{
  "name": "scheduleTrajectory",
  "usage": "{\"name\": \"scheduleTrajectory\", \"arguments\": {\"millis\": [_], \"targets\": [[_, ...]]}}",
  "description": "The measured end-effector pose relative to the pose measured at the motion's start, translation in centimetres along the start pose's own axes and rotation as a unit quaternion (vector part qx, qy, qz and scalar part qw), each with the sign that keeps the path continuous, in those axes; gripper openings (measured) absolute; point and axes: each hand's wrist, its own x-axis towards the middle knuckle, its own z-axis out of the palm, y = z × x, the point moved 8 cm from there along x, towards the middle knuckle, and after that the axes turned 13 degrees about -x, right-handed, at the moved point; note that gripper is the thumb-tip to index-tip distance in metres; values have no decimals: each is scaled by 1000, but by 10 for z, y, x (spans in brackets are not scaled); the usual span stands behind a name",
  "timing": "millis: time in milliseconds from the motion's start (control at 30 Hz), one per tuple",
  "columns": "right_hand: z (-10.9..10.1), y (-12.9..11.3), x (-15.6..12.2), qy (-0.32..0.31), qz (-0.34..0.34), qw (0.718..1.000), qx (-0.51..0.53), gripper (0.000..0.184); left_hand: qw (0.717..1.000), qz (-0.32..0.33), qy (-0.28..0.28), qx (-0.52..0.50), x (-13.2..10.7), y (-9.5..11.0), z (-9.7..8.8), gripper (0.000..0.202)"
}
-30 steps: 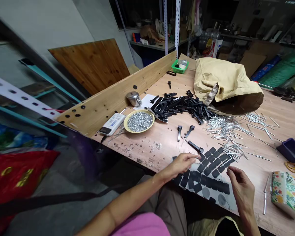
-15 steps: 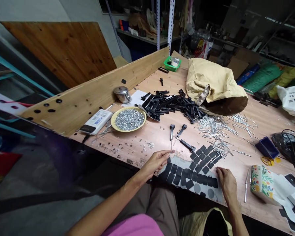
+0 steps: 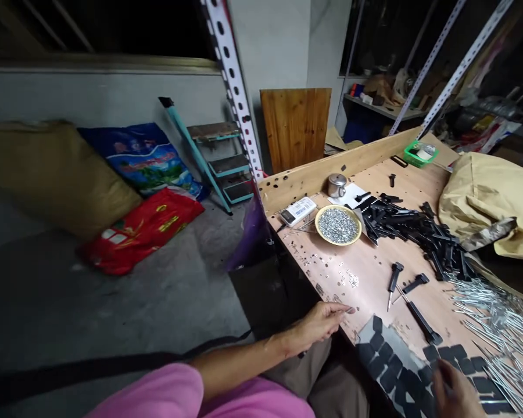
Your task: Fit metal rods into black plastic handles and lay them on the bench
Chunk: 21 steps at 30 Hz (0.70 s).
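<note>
The biggest change from where I stand is the head: it has swung left in the last half second, so the step ladder (image 3: 224, 165) and the red bag (image 3: 143, 229) show fully. The table (image 3: 375, 261) lies to the right, with the paper sack (image 3: 483, 191) cut off by the edge of view.

The heap of black pieces (image 3: 401, 220) and the bowl of small metal bits (image 3: 338, 243) look undisturbed; I'd judge the work to be between two handlings.

On the near edge, the grey sheet (image 3: 398, 343) carries rounded dark patches (image 3: 386, 352). The right hand (image 3: 457, 395) is over it, blurred; I can't tell what its fingers grip.

The left hand (image 3: 318, 325) has drawn away from the three rodded pieces (image 3: 421, 319). Its thumb and forefinger nearly meet, beside the sheet's corner; whether something thin is pinched there, I can't tell. The three pieces lie right of those fingers, apart from them, with loose metal rods (image 3: 499, 310) farther right.
</note>
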Motion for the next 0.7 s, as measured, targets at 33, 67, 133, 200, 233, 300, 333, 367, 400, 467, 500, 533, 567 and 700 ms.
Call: {"name": "scheduleTrajectory", "arguments": {"millis": [33, 67, 133, 200, 233, 300, 333, 367, 400, 467, 500, 533, 567, 700], "targets": [[3, -32, 8, 5, -19, 999, 36, 39, 1000, -3, 4, -4, -4, -2, -4, 67], [8, -67, 15, -4, -52, 996, 72, 41, 1000, -2, 8, -9, -7, -3, -8, 67], [23, -128, 24, -33, -113, 987, 109, 44, 1000, 10, 12, -19, -13, 0, -18, 65], [40, -169, 28, -60, -152, 981, 110, 47, 999, 30, 21, -25, -17, 7, -29, 62], [47, -181, 30, -69, -162, 979, 97, 49, 998, 40, 29, -26, -19, 11, -36, 62], [59, -195, 35, -79, -172, 980, 58, 50, 997, 54, 49, -30, -21, 17, -50, 61], [63, -198, 38, -80, -174, 981, 39, 50, 996, 60, 59, -32, -21, 19, -57, 61], [66, -201, 43, -77, -176, 981, 23, 49, 995, 64, 67, -35, -21, 21, -62, 61], [67, -204, 49, -73, -181, 981, 14, 47, 994, 68, 73, -37, -21, 23, -66, 61], [69, -214, 61, -70, -199, 978, -5, 42, 993, 71, 81, -40, -20, 26, -70, 62], [71, -220, 67, -74, -209, 975, -19, 39, 993, 72, 83, -40, -20, 28, -70, 63], [73, -227, 73, -81, -218, 972, -34, 34, 993, 75, 83, -39, -19, 30, -69, 64], [75, -233, 77, -89, -226, 969, -49, 31, 993, 80, 83, -38, -18, 33, -68, 65], [80, -248, 86, -103, -237, 965, -51, 26, 991, 97, 89, -35, -13, 39, -66, 69]]}}
